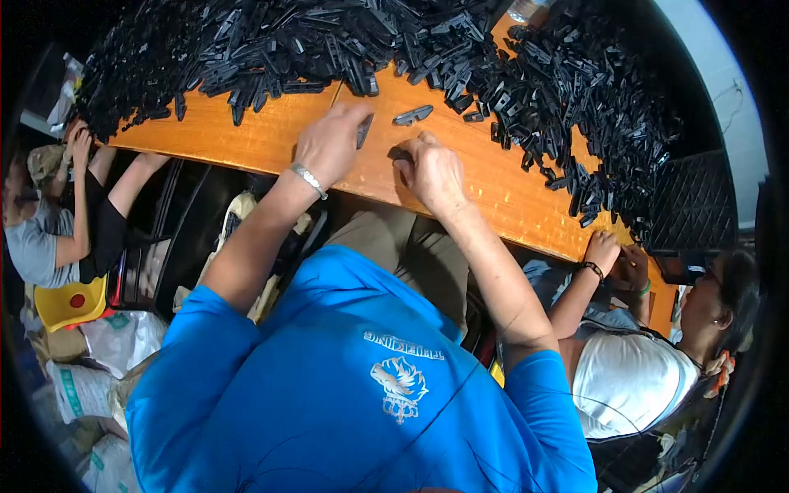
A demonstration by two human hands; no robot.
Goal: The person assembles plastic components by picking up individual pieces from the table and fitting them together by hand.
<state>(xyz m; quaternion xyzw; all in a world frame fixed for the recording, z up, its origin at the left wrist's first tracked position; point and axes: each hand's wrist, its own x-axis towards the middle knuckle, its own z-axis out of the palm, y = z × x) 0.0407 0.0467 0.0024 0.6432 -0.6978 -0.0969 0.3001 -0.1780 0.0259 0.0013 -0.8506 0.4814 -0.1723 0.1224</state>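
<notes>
My left hand [329, 148], with a silver bracelet at the wrist, is over the table's near edge. Its fingers are closed on a black plastic part [364, 131], which shows beside the fingertips. To the right of it, my right hand [436, 172] is curled in a pinch. A small dark piece [399, 154] shows between its thumb and forefinger, mostly hidden; it looks like another black plastic part. Just beyond both hands, a single long black part [412, 115] lies on the wooden table [271, 135], apart from the rest.
A heap of black plastic parts [288, 49] covers the far side and spreads down the right [600, 123]. A clear container [526, 10] stands at the back. Co-workers sit at the left [49, 238] and right [633, 382]. A black crate [694, 201] is far right; sacks [115, 345] lie lower left.
</notes>
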